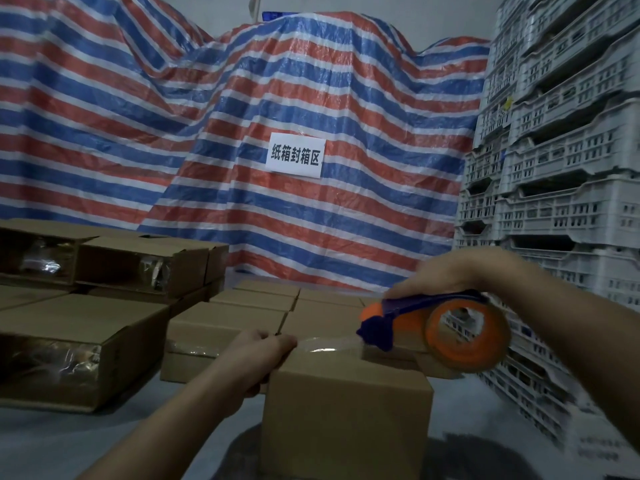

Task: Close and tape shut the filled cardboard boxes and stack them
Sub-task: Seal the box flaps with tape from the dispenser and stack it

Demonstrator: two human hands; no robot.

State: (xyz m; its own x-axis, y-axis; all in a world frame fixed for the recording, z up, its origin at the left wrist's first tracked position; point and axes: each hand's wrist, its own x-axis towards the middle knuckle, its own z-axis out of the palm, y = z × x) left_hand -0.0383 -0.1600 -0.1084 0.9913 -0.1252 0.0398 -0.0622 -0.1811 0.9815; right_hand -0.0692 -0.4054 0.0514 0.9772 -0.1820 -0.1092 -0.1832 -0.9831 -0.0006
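Observation:
A closed brown cardboard box (346,414) stands on the floor right in front of me. My left hand (258,355) grips its top left edge and holds down the end of a clear tape strip (323,346). My right hand (453,271) grips a blue and orange tape dispenser (446,329) with an orange roll, its front end on the box top at the right. The tape runs across the top between my hands. Behind it sit several closed boxes (252,315) in rows.
At the left lie open-ended boxes (83,344) with plastic-wrapped contents, some stacked (145,265). A striped red, blue and white tarpaulin (277,98) with a white paper sign (296,155) covers the back. White plastic crates (561,168) are stacked high at the right. The floor is grey.

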